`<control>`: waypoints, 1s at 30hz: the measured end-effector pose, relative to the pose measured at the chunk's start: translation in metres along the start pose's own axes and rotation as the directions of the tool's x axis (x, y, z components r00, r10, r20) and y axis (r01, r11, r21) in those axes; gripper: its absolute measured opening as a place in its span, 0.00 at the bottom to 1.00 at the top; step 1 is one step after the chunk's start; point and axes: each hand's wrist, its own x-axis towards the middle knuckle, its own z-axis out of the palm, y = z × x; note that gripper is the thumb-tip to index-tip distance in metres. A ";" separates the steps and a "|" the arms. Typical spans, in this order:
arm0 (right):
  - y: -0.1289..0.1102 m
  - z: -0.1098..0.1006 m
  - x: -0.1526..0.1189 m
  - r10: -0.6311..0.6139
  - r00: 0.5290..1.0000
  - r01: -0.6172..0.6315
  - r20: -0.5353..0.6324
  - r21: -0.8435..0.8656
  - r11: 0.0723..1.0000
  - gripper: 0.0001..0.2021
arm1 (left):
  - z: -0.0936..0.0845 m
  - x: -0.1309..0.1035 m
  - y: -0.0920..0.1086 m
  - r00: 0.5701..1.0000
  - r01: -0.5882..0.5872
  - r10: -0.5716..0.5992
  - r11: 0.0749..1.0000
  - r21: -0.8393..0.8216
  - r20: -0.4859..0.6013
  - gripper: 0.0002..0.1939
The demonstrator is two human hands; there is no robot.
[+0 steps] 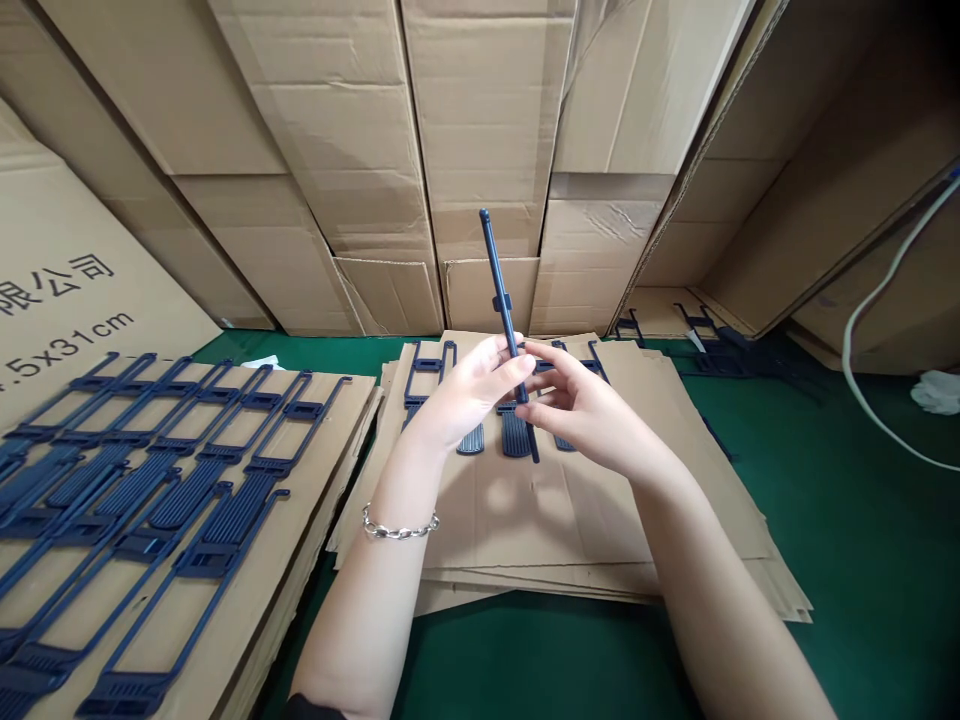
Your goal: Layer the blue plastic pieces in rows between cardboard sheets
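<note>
A dark blue plastic part [491,250], seen edge-on, stands nearly upright above the middle cardboard stack, tilted slightly to the left at its top. My left hand [480,385] pinches its lower half between thumb and fingers. From the right, my right hand [566,400] grips the same part, with fingers behind it and thumb at its lower end. Beneath and behind my hands, several similar blue parts with ribbed pads [515,432] lie on the cardboard sheets [585,530]; my hands partly hide them.
At the left, another cardboard stack [300,480] bears rows of blue frames [217,540]. Tall cartons [487,130] wall off the back. More blue parts [731,350] lie at the back right, near a white cable [855,320] and crumpled plastic [936,392].
</note>
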 end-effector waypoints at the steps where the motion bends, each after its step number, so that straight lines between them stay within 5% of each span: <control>1: -0.001 -0.001 -0.001 0.006 1.000 -0.006 0.004 -0.009 1.000 0.31 | 0.002 0.000 0.000 1.000 -0.017 0.017 1.000 0.000 0.026 0.18; 5: -0.002 -0.013 -0.006 0.039 0.996 -0.041 0.086 0.021 0.999 0.31 | 0.011 0.002 -0.003 0.992 -0.056 0.052 0.998 0.030 0.118 0.23; 9: 0.000 -0.027 -0.009 0.048 0.998 -0.049 0.034 0.018 0.999 0.33 | 0.017 0.001 -0.003 0.989 -0.036 0.007 0.979 0.201 0.145 0.29; 13: 0.012 -0.049 -0.007 0.114 0.974 -0.159 -0.197 -0.228 0.961 0.34 | 0.023 -0.006 -0.001 0.958 0.093 -0.242 0.770 0.631 0.153 0.28; 17: 0.037 -0.082 -0.005 0.163 0.830 -0.476 -0.534 -0.524 0.707 0.28 | 0.045 -0.012 -0.011 0.912 0.040 -0.366 0.533 0.845 0.188 0.20; 23: 0.083 -0.111 -0.001 0.343 0.639 -0.768 -0.688 -0.552 0.324 0.26 | 0.092 -0.014 -0.030 0.610 -0.149 -0.697 0.367 0.918 0.377 0.18; 26: 0.099 -0.112 0.003 0.428 0.596 -0.803 -0.680 -0.525 0.282 0.26 | 0.100 -0.013 -0.037 0.558 -0.174 -0.744 0.330 0.928 0.369 0.18; 30: 0.107 -0.108 0.008 0.465 0.586 -0.807 -0.663 -0.531 0.260 0.28 | 0.099 -0.012 -0.046 0.546 -0.112 -0.767 0.333 0.936 0.338 0.12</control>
